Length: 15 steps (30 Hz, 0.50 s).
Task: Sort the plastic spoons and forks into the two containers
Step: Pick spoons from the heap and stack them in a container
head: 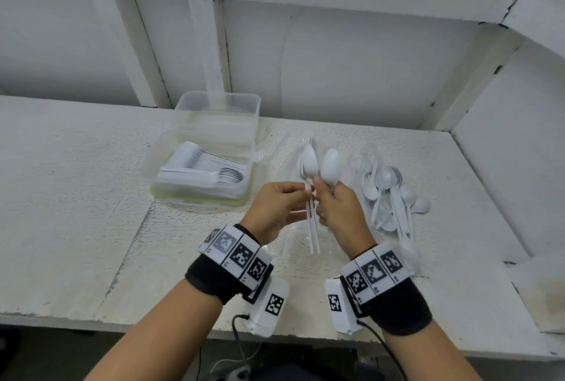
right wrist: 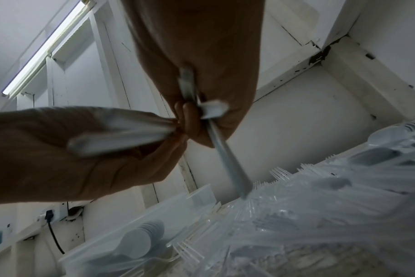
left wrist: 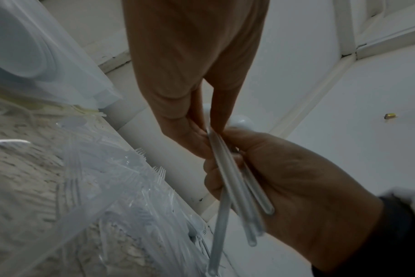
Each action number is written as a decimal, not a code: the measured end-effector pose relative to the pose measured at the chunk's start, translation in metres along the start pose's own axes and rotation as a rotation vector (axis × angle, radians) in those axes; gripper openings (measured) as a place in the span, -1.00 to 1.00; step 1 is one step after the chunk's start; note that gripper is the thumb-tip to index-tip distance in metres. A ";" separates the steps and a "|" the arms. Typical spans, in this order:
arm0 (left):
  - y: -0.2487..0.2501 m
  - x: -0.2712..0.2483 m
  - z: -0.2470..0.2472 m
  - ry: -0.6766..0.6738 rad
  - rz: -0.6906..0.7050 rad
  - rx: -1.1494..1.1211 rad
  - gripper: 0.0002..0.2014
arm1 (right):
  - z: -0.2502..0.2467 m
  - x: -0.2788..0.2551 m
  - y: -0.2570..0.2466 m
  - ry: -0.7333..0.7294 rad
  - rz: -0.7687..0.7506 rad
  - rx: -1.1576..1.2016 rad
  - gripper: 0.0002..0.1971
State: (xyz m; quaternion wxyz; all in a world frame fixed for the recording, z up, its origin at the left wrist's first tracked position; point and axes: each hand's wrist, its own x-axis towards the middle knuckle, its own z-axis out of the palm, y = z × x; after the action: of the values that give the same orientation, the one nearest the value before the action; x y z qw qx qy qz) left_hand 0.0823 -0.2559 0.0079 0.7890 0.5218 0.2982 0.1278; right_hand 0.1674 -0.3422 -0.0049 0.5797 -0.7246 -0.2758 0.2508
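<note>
In the head view my left hand (head: pixel 306 197) pinches a bundle of white plastic spoons (head: pixel 309 160) by their handles, bowls pointing away from me. My right hand (head: pixel 321 189), touching the left, grips a single white spoon (head: pixel 331 165) just below its bowl. The left wrist view shows the bundled handles (left wrist: pixel 237 187) running between my left fingers (left wrist: pixel 197 135) and the right hand (left wrist: pixel 308 178). In the right wrist view my right fingers (right wrist: pixel 211 116) curl round a spoon handle (right wrist: pixel 230 168). The near clear container (head: pixel 195 197) holds rows of white spoons. A second clear container (head: pixel 220 94) stands behind it.
Clear plastic forks (head: pixel 284 154) lie on the white table (head: pixel 76 197) to the right of the containers. A loose pile of white spoons (head: pixel 391 197) lies further right. A white wall with beams rises behind, and a side wall closes the table's right end.
</note>
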 end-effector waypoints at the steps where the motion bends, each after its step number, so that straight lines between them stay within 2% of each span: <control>1: 0.000 0.000 0.000 0.021 -0.004 -0.020 -0.91 | 0.001 -0.001 -0.001 0.001 0.005 0.026 -0.80; 3: 0.000 0.001 0.000 0.051 -0.007 -0.047 -0.88 | 0.001 -0.001 0.002 0.021 -0.001 0.021 -0.90; 5: 0.000 0.002 0.002 0.058 -0.007 -0.053 -0.89 | 0.000 0.000 0.006 0.043 -0.029 -0.032 -0.88; 10: 0.001 0.001 0.007 0.084 0.020 -0.070 -0.93 | -0.001 0.001 0.013 0.095 -0.142 -0.141 -0.96; 15: -0.003 0.000 0.009 0.068 0.033 -0.058 -0.88 | 0.001 0.001 0.012 0.126 -0.150 -0.199 -0.76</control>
State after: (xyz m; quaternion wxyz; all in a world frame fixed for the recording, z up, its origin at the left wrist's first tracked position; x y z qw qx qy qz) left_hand 0.0879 -0.2641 0.0073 0.7910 0.4989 0.3124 0.1669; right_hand 0.1682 -0.3428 -0.0170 0.5384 -0.7701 -0.3155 0.1322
